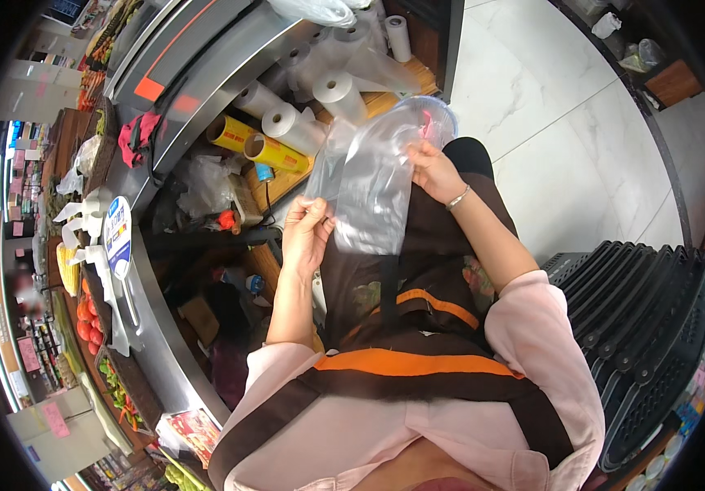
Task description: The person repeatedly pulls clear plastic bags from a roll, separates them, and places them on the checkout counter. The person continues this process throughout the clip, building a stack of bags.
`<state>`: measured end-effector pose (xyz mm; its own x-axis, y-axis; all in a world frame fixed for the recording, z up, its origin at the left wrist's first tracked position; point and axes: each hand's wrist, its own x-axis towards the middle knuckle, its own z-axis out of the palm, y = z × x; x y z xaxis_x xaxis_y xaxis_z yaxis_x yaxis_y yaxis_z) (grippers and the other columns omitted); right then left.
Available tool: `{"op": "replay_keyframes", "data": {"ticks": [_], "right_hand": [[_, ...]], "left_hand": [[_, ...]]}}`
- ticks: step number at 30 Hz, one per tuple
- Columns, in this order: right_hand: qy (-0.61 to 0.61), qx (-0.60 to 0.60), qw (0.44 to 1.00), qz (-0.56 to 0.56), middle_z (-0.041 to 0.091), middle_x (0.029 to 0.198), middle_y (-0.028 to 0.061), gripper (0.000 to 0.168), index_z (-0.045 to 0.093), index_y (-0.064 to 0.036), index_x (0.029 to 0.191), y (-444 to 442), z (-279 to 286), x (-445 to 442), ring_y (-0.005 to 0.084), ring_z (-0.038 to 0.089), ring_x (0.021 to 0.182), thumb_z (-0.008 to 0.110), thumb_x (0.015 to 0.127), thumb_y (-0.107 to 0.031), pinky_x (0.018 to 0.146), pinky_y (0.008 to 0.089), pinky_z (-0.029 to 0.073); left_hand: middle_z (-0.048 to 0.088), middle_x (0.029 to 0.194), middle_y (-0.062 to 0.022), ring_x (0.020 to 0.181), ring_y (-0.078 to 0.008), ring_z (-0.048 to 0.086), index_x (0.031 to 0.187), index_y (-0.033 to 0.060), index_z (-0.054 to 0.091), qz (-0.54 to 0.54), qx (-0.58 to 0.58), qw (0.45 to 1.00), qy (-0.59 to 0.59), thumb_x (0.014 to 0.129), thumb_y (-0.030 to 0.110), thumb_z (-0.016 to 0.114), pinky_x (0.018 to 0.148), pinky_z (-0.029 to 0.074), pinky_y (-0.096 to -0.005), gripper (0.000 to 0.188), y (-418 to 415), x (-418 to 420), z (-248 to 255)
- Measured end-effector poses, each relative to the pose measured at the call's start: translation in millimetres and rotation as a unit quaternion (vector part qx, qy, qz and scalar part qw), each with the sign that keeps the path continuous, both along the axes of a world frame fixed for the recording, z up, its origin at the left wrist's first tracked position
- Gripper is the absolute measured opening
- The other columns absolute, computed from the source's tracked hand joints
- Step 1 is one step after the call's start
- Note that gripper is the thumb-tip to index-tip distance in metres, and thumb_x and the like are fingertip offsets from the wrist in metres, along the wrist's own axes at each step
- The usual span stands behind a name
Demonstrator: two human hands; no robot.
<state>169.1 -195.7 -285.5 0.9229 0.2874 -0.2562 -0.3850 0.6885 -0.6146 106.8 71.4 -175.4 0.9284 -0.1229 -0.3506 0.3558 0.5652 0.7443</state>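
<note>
Between my two hands, in front of the brown apron (352,270), a clear plastic bag (374,202) is stretched out. My left hand (307,236) pinches its left edge between thumb and fingers. On the other side, my right hand (435,170) grips its upper right edge with bent fingers. Past the bag, rolls of clear plastic bags (335,92) stand on a wooden shelf (288,184). Two yellow cardboard tubes (276,152) lie beside them. Just beyond my right hand is a round bin (444,113) with something pink in it.
A steel counter (162,344) curves along the left, with a sign on a stand (118,236) on it. Tomatoes (87,322) and corn (68,270) lie past its outer edge. Stacked black plastic baskets (641,331) stand at the right. Crumpled plastic bags (208,190) fill part of the shelf.
</note>
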Motion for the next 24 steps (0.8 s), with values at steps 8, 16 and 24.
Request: {"op": "replay_keyframes", "data": {"ticks": [8, 16, 24], "right_hand": [[0.062, 0.192, 0.974, -0.102, 0.056, 0.126, 0.0034, 0.027, 0.048, -0.012, 0.123, -12.1, 1.9, 9.6, 0.0209, 0.056, 0.117, 0.051, 0.097, -0.009, 0.097, 0.0399, 0.047], [0.041, 0.106, 0.992, -0.050, 0.059, 0.120, 0.0030, 0.022, 0.052, -0.010, 0.121, -7.9, -0.1, 32.9, 0.0182, 0.061, 0.106, 0.050, 0.099, -0.014, 0.092, 0.0357, 0.051], [0.070, -0.193, 0.978, -0.042, 0.066, 0.097, 0.0046, 0.023, 0.063, -0.004, 0.105, 6.6, 9.7, 71.3, 0.0130, 0.064, 0.093, 0.059, 0.095, -0.024, 0.076, 0.0327, 0.053]], "left_hand": [[0.057, 0.099, -0.0021, 0.087, -0.0117, 0.055, 0.102, 0.0063, 0.056, 0.174, 0.358, 0.914, -0.074, 0.095, 0.013, 0.064, 0.080, 0.048, -0.0276, 0.012, -9.2, 18.0, -20.4], [0.056, 0.124, -0.0108, 0.114, -0.0212, 0.054, 0.123, 0.0002, 0.055, 0.056, 0.384, 0.895, -0.221, 0.099, 0.026, 0.057, 0.099, 0.042, -0.0334, 0.035, -16.2, 74.7, -13.2], [0.065, 0.087, 0.0002, 0.069, -0.0091, 0.054, 0.103, 0.0037, 0.067, -0.354, 0.438, 0.821, -0.090, 0.081, 0.028, 0.079, 0.065, 0.045, -0.0249, 0.035, -76.0, 147.0, -18.6]]}}
